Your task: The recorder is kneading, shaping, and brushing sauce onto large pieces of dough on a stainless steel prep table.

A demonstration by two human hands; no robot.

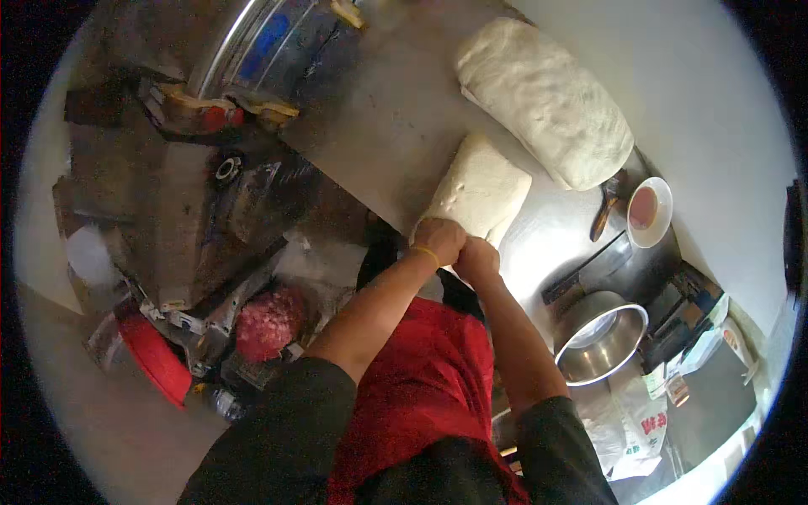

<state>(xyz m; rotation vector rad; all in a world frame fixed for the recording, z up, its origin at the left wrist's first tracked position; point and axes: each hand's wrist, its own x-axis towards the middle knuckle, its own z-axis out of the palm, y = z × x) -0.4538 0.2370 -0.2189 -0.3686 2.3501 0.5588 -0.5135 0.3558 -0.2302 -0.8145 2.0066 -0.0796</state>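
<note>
A smaller slab of pale dough (483, 183) lies on the steel worktop before me, its near end under both of my fists. My left hand (442, 240), with a thin yellow band at the wrist, is curled onto the dough's near left edge. Tight beside it, my right hand (478, 259) is curled onto the same near end. The fingertips of both hands are hidden in or behind the dough. Beyond, to the upper right, rests a much larger log of dough (546, 104), close to the smaller piece.
Right of the dough are a brush (606, 211), a white bowl of pinkish liquid (644, 214), a cleaver (587, 268) and a steel bowl (600, 341). The metal worktop (372, 132) has its near edge at my waist. A red basin (151, 353) sits lower left.
</note>
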